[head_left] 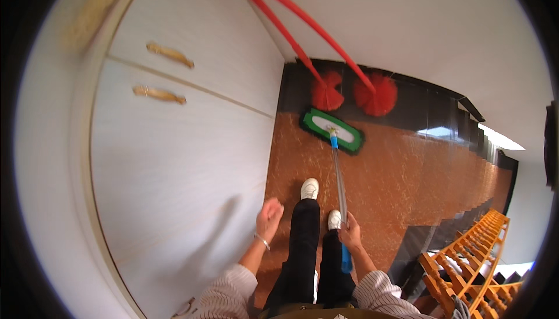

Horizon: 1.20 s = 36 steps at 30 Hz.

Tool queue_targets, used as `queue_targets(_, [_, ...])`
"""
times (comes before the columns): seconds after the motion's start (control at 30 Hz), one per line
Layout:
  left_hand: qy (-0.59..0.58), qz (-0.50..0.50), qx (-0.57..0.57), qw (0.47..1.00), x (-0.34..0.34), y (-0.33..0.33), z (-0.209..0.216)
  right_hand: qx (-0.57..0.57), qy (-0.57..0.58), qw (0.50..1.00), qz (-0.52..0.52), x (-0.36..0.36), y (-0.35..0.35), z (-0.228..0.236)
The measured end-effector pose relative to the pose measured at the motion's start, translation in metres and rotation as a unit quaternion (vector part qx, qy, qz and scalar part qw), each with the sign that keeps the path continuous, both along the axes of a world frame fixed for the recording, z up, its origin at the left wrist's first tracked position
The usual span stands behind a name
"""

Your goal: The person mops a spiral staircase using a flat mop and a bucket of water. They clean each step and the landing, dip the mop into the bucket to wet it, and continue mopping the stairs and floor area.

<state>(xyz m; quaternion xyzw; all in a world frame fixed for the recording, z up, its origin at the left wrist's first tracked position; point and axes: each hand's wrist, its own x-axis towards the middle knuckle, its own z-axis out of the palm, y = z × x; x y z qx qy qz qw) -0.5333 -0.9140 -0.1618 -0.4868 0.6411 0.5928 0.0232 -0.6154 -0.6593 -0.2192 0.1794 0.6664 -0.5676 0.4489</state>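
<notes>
My right hand (350,231) is wrapped round the metal pole of a flat mop (341,185), just above its blue end grip. The mop's green head (354,139) with a white centre rests on the brown floor, close to the dark strip along the far wall. My left hand (269,217) hangs beside the white cabinet, its fingers curled with nothing visible in them. Past the mop head, two red round brushes (376,95) on long red poles lean at the wall, their bristles near the mop head.
White cabinet doors (192,162) with gold handles (159,94) stand along the left. At lower right there is an orange wooden railing (466,252), with dark step-like edges beside it. My white shoes (310,188) stand on the brown marbled floor (378,185).
</notes>
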Motion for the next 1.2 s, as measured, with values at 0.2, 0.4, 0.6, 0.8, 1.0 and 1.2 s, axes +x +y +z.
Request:
queue_targets(0.2, [0.197, -0.010, -0.157, 0.968, -0.287, -0.148, 0.075, 0.043, 0.003, 0.999, 0.007, 0.029, 0.057, 0.000])
queue_targets(0.4, [0.279, 0.095, -0.168, 0.941, -0.487, -0.231, 0.156, 0.199, 0.195, 0.955, 0.104, 0.071, 0.042, 0.009])
queue_targets(0.6, [0.361, 0.058, -0.083, 0.927, -0.526, -0.244, 0.177, 0.216, 0.143, 0.959, 0.113, 0.051, 0.025, 0.047])
queue_targets(0.8, [0.446, 0.013, 0.067, 0.892, -0.531, -0.211, 0.194, 0.169, 0.132, 0.962, 0.170, 0.018, 0.003, 0.017])
queue_targets(1.0, [0.570, -0.091, 0.118, 0.808, -0.461, -0.162, 0.281, 0.138, 0.121, 0.980, 0.075, 0.003, -0.073, -0.004])
queue_targets(1.2, [0.588, -0.221, -0.029, 0.777, -0.362, -0.152, 0.396, 0.124, 0.080, 0.987, 0.067, -0.010, -0.149, -0.017])
